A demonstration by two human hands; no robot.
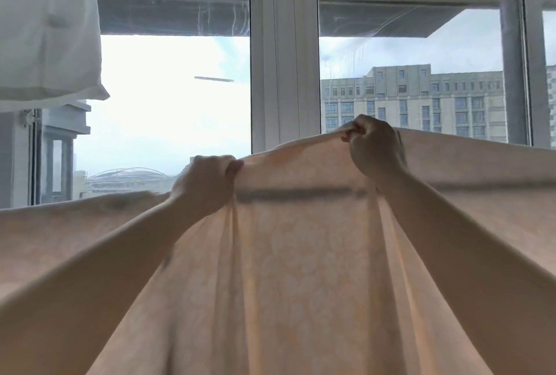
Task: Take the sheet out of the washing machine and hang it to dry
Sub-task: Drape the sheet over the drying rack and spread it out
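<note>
Both hands grasp the peach sheet (301, 254) top edge: left hand (204, 182) lower, right hand (373, 145) higher, before the window (270, 73).

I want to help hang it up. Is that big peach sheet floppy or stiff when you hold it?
Probably floppy: the thin peach patterned sheet sags in long folds below where the left hand and right hand grip it. Likely light, since daylight glows through. It seems big, so it may drag.

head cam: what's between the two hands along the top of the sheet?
In the head view, only a taut stretch of the peach sheet runs from the left hand to the right hand. Both grip its top edge.
</note>
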